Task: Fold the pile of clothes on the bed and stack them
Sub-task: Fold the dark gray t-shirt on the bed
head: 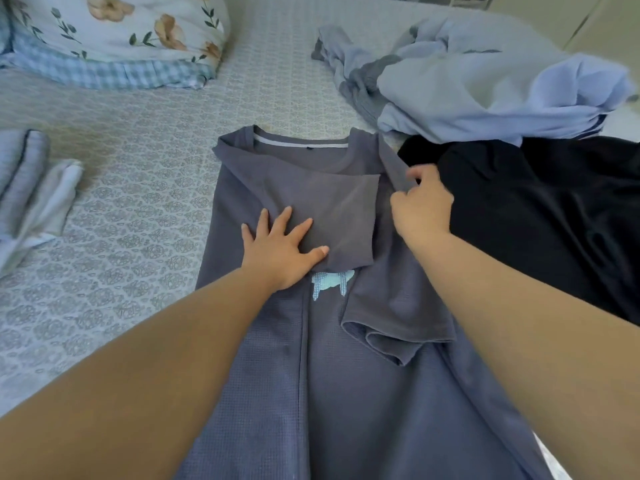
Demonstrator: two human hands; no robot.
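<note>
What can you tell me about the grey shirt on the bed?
The grey shirt lies flat on the bed, neck away from the person. Its fabric looks like a fine waffle knit, with a pale blue print on the chest and a light band inside the collar. Both sleeves are folded inward. The left hand presses flat on it; the right hand pinches its shoulder edge. A black garment lies beside it.

The T-shirt [346,393] under my arms is slate grey with a fine waffle weave, a pale band inside its collar and a light turquoise print [330,284] on the chest. Beside it lie a black garment [554,216] and a heap of pale blue clothes [467,88] with grey mixed in, while the folded pieces [31,188] at my left are light blue and white. The bed cover [145,209] is pale grey with a small repeating medallion pattern, and the pillow [114,29] is white with peach flowers, green leaves and a blue-and-white checked edge.
</note>
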